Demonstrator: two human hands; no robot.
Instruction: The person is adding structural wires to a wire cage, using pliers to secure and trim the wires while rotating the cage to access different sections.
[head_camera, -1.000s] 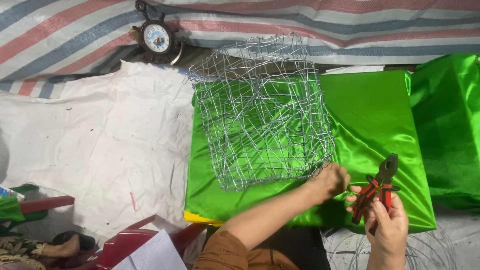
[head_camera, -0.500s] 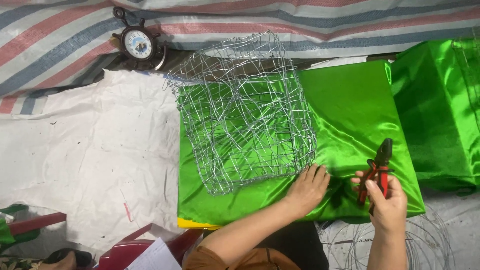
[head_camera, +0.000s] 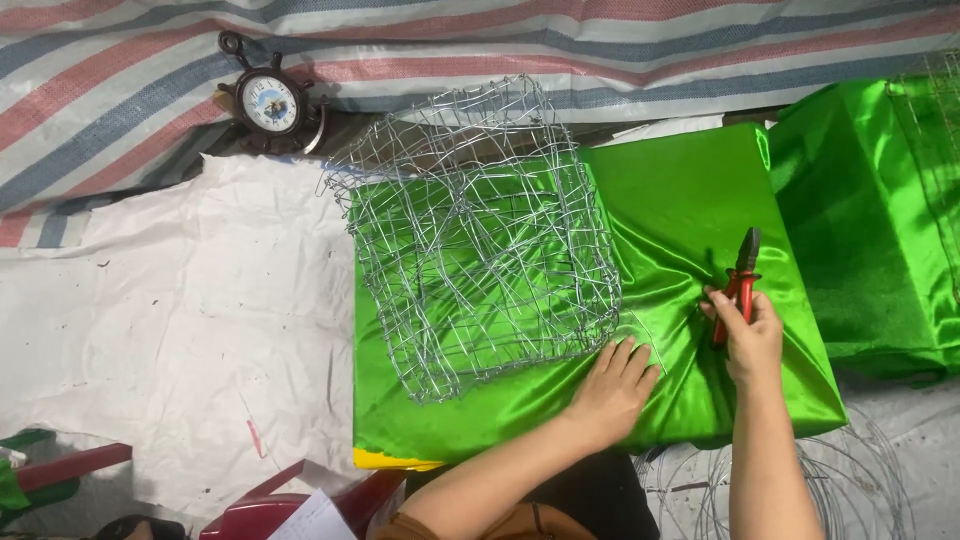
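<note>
Hands: left hand (head_camera: 612, 388) flat on the green-wrapped box (head_camera: 690, 200), right hand (head_camera: 750, 335) gripping red-handled pliers (head_camera: 740, 282).

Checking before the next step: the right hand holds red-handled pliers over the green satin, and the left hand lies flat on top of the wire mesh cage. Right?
Not quite. In the head view the left hand lies flat on the green satin, beside the wire mesh cage, not on top of it. The right hand does hold the red-handled pliers over the satin.

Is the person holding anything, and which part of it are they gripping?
The right hand grips red-handled pliers by the handles, nose pointing away. The left hand holds nothing; it lies flat on the green satin cloth.
</note>
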